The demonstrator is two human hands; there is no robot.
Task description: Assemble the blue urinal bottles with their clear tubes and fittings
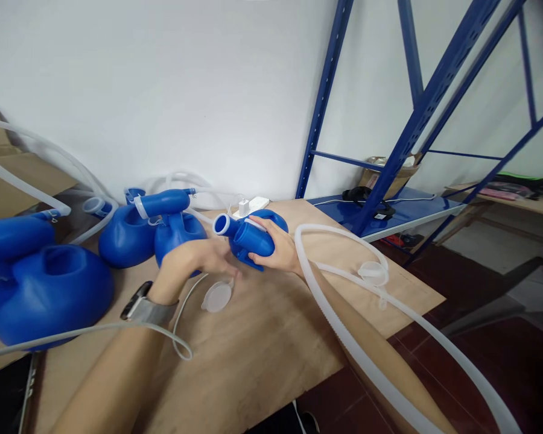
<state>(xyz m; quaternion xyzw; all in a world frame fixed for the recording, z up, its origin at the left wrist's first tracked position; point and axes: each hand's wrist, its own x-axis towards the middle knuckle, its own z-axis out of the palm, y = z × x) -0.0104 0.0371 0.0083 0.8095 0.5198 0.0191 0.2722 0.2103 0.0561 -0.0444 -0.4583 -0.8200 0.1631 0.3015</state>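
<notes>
My right hand (278,244) is wrapped round the wide, open-ended mouth of a blue plastic urinal bottle (256,242). This bottle lies tilted on the table, and its narrower neck with a white rim (221,225) points left towards me. Just to its left is my left hand (212,257), palm down and smeared by motion. Its fingertips are close to the tab of a round translucent lid (218,296); I cannot make out whether they touch. A grey-strapped watch (149,308) is on the left wrist.
More blue urinal bottles (52,295) with hoses stand at the left. A long translucent hose (339,325) loops over my right forearm, and another lid (371,273) lies at the table's right. A white charger (243,208) sits at the wall; a blue rack (321,102) rises behind.
</notes>
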